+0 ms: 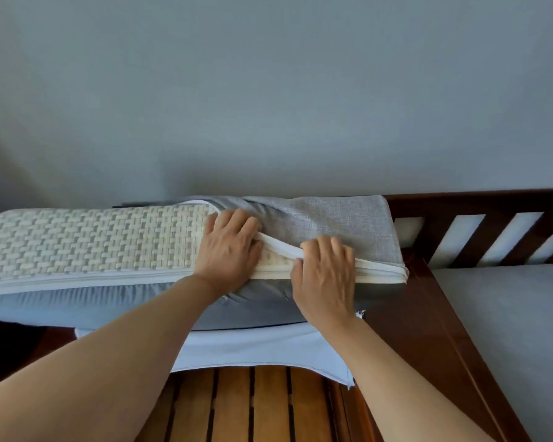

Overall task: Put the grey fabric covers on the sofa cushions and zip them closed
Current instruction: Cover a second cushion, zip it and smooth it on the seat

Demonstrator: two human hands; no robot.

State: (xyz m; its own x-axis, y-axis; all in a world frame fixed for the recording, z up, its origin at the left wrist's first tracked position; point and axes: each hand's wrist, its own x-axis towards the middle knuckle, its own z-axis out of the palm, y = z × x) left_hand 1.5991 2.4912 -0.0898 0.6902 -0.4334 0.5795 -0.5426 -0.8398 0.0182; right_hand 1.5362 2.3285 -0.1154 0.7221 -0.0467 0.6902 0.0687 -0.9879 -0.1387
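Bare wall (268, 90) above cushion (87, 244): open room overhead. Cushion's left half uncovered, reachable from above. Right side blocked by dark wooden sofa arm (428, 314) and slatted backrest (492, 231). Near side: open slatted wooden seat base (262, 406), crossed by both forearms.

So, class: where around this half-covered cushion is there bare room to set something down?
Bare wooden slats lie below the pale sheet, between the forearms. It is crowded where the left hand and right hand work the grey cover over the cushion.
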